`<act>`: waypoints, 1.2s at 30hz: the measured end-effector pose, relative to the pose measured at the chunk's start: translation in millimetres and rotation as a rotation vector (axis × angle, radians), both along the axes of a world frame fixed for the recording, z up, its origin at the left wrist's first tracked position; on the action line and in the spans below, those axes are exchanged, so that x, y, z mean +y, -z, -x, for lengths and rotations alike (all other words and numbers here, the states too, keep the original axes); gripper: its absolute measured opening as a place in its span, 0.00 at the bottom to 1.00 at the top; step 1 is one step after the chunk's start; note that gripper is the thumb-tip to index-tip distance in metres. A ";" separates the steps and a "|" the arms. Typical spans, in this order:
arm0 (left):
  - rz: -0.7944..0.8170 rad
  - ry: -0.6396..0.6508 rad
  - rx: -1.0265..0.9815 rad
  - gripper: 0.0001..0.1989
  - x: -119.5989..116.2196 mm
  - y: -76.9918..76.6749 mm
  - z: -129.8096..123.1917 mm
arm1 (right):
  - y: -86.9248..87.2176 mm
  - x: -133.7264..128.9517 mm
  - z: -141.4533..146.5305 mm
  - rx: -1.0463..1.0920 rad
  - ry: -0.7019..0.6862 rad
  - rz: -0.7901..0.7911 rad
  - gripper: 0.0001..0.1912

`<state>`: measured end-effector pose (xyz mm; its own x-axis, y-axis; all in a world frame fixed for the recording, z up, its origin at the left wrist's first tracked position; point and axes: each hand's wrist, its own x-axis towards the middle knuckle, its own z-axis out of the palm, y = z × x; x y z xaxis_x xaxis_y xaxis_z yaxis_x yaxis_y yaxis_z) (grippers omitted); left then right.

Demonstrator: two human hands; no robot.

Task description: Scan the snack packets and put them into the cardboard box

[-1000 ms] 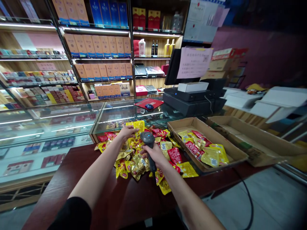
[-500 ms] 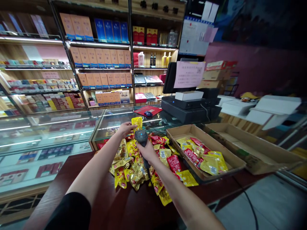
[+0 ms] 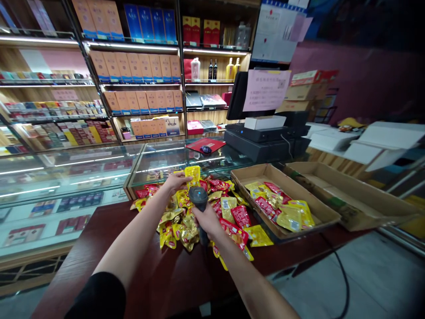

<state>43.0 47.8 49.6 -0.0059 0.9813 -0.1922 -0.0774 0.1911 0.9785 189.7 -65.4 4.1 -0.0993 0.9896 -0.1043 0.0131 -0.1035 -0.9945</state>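
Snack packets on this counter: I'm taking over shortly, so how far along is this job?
Partway, it seems. Done: the cardboard tray holds a smaller heap of packets, which look finished, though that can't be confirmed. In hand: the left hand grips a yellow packet close to the handheld barcode scanner in the right hand. Left: the larger loose pile of packets on the counter.

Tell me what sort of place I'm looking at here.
Probably a small liquor and tobacco shop: shelves of boxed liquor and bottles, a glass display counter, and a barcode scanner held in the right hand.
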 end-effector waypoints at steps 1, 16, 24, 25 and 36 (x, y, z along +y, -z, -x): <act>0.002 -0.002 0.006 0.23 -2.7 4.7 -1.2 | 4.6 -3.5 -0.4 -0.004 0.011 0.015 0.10; 0.081 -0.029 0.005 0.23 -13.1 29.8 -0.2 | 23.0 -11.5 -4.4 -0.143 0.021 -0.065 0.16; 0.063 0.004 0.033 0.25 -2.8 41.8 7.6 | 26.4 -7.8 -2.9 -0.123 0.038 -0.072 0.14; 0.065 0.002 0.036 0.25 -2.6 42.2 8.0 | 26.8 -7.8 -3.1 -0.110 0.033 -0.069 0.14; 0.035 -0.026 0.064 0.21 -5.2 40.3 6.7 | 21.3 -10.8 -5.1 -0.076 0.021 0.012 0.15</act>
